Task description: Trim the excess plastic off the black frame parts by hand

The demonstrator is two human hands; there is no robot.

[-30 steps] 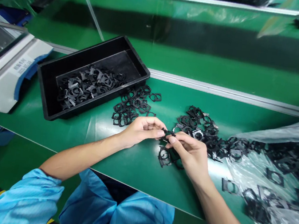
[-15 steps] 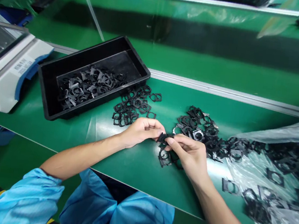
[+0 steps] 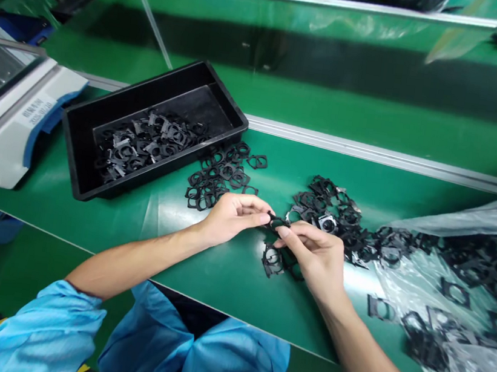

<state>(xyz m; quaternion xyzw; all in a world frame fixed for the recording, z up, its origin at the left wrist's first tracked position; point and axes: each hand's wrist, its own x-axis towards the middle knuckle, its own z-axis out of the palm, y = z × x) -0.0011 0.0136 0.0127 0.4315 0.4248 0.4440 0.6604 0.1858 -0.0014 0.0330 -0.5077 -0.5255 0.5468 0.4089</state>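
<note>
Between my fingertips is a small black plastic ring-shaped part [image 3: 277, 221], held above the green table. My left hand [image 3: 237, 218] pinches its left side, and my right hand [image 3: 315, 253] pinches its right side. Fingers cover much of the part. Just below lie a few black frame parts [image 3: 273, 260] with round openings, partly under my right hand. Behind my right hand spreads a pile of similar black frames [image 3: 326, 202]. Flat black rings [image 3: 225, 174] lie in a loose group beyond my left hand.
A black tray [image 3: 148, 182] holding many black parts stands at the left, beside a white and blue scale [image 3: 14, 118]. On the right, a clear plastic bag [image 3: 472, 368] spills more frames. A metal rail [image 3: 372, 153] runs along the table's back.
The held part has been turned between my fingers and its round opening shows more now. Both hands stay almost in the same place.
</note>
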